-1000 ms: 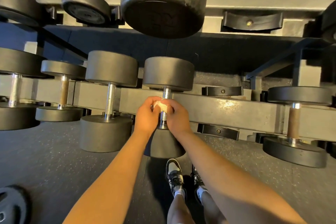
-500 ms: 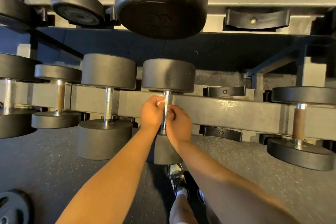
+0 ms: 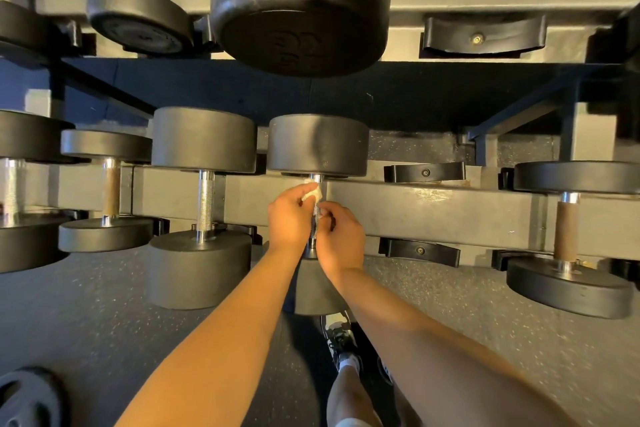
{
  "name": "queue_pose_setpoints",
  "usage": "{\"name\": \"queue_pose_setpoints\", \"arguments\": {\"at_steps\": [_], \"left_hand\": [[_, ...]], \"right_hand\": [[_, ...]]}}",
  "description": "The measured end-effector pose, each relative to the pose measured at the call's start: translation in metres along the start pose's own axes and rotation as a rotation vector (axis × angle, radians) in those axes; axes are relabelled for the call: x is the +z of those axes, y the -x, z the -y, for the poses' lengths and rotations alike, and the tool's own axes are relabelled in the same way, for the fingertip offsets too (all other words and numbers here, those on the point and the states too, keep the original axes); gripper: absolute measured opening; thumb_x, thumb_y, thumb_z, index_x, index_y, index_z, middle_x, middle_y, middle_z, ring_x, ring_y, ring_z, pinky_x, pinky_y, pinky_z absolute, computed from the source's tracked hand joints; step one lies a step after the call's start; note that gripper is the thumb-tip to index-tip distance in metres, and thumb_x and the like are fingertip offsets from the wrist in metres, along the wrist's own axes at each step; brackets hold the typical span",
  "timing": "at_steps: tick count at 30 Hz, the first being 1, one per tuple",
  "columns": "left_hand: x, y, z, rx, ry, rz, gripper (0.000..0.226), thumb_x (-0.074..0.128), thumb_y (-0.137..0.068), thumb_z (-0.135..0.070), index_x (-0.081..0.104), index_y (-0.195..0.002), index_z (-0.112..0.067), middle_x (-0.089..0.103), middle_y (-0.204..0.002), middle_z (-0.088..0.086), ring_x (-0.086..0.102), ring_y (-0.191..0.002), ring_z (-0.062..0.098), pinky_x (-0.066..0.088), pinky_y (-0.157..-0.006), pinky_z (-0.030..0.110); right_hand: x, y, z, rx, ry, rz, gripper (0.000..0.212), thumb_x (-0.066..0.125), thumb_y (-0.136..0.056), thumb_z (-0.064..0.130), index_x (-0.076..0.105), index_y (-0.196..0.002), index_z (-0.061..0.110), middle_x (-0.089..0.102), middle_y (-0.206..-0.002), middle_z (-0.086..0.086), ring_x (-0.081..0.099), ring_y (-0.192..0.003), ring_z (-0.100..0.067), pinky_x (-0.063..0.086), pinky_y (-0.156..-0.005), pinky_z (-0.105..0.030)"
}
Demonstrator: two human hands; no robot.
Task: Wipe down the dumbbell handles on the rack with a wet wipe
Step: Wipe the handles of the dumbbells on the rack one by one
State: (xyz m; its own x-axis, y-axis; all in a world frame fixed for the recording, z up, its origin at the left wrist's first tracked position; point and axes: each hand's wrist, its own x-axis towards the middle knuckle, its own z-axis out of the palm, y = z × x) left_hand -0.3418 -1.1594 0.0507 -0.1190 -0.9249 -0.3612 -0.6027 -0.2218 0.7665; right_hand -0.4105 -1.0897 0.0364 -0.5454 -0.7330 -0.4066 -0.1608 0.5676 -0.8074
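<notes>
Here, mid-job, judging by the hands. Far left on the floor, a plate point(image 3: 24, 395), no part of the task. On the lower tier of the rack point(image 3: 433, 211), from the left: a steel handle point(image 3: 12, 187) at the frame edge, then a brown handle point(image 3: 111, 191), then a knurled handle point(image 3: 205, 204), with no way of telling wiped from unwiped. Next, the left hand point(image 3: 289, 215), fingers curled, pinching the wipe point(image 3: 311, 192) against the top of the middle handle point(image 3: 316, 218), just under the far head point(image 3: 318, 146). Wipe bunched small and white, touching the steel. Just right of it, the right hand point(image 3: 341, 239), fingers curled in at the same handle lower down, seemingly pinching the wipe's other end; hard to be certain, with so little white showing there. Handle bare and shiny between the two hands. Further right, two empty cradles point(image 3: 425, 173), nothing to wipe there, then a last brown handle point(image 3: 566, 230), well apart from the hands. Above, an upper tier with a big dumbbell point(image 3: 301, 7), its handle out of sight. So, as a guess: one handle in hand and part-covered, its lower stretch probably left to do; the right-hand one and the upper tier likely left as well; the three on the left impossible to call.
</notes>
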Motion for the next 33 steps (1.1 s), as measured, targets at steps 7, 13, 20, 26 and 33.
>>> {"name": "queue_pose_setpoints", "arguments": {"at_steps": [7,13,20,26,33], "left_hand": [[-0.003,-0.004,-0.002,-0.055,0.086,-0.046,0.027,0.062,-0.100,-0.010,0.071,-0.124,-0.014,0.068,-0.117,-0.007,0.064,-0.108,0.005,0.044,-0.083,-0.001],[-0.007,-0.006,0.005,-0.121,0.060,0.030,0.026,0.066,-0.096,-0.013,0.070,-0.122,-0.015,0.073,-0.107,0.000,0.069,-0.098,0.012,0.056,-0.091,0.029],[-0.005,-0.007,0.004,-0.208,0.020,-0.012,0.015,0.066,-0.094,-0.005,0.073,-0.106,-0.011,0.073,-0.098,0.002,0.067,-0.089,0.014,0.055,-0.079,0.023],[-0.001,-0.013,0.000,-0.170,0.101,-0.021,0.011,0.068,-0.095,-0.011,0.073,-0.104,-0.014,0.073,-0.099,-0.002,0.068,-0.095,0.012,0.056,-0.087,0.028],[-0.014,0.008,0.007,-0.289,-0.191,0.153,0.020,0.071,-0.092,-0.012,0.068,-0.112,-0.009,0.071,-0.108,0.005,0.066,-0.101,0.019,0.048,-0.081,0.025]], "right_hand": [[0.001,0.000,0.001,0.007,0.014,0.011,0.026,0.042,-0.103,0.031,0.066,-0.113,0.031,0.066,-0.107,0.008,0.064,-0.093,-0.010,0.056,-0.087,-0.032],[-0.005,0.003,0.004,0.012,-0.011,0.039,0.027,0.043,-0.103,0.025,0.066,-0.117,0.027,0.065,-0.114,0.005,0.063,-0.099,-0.013,0.054,-0.090,-0.031],[-0.007,0.010,0.006,-0.028,0.049,0.065,0.028,0.041,-0.103,0.023,0.063,-0.119,0.027,0.065,-0.115,0.004,0.064,-0.097,-0.016,0.055,-0.087,-0.033],[-0.005,0.005,0.003,-0.040,-0.002,0.018,0.027,0.044,-0.101,0.023,0.065,-0.118,0.027,0.066,-0.111,0.005,0.064,-0.094,-0.014,0.056,-0.086,-0.032],[-0.009,0.008,0.002,-0.018,0.030,0.049,0.028,0.051,-0.099,0.015,0.066,-0.122,0.020,0.067,-0.116,0.001,0.063,-0.104,-0.015,0.048,-0.090,-0.022]]}}
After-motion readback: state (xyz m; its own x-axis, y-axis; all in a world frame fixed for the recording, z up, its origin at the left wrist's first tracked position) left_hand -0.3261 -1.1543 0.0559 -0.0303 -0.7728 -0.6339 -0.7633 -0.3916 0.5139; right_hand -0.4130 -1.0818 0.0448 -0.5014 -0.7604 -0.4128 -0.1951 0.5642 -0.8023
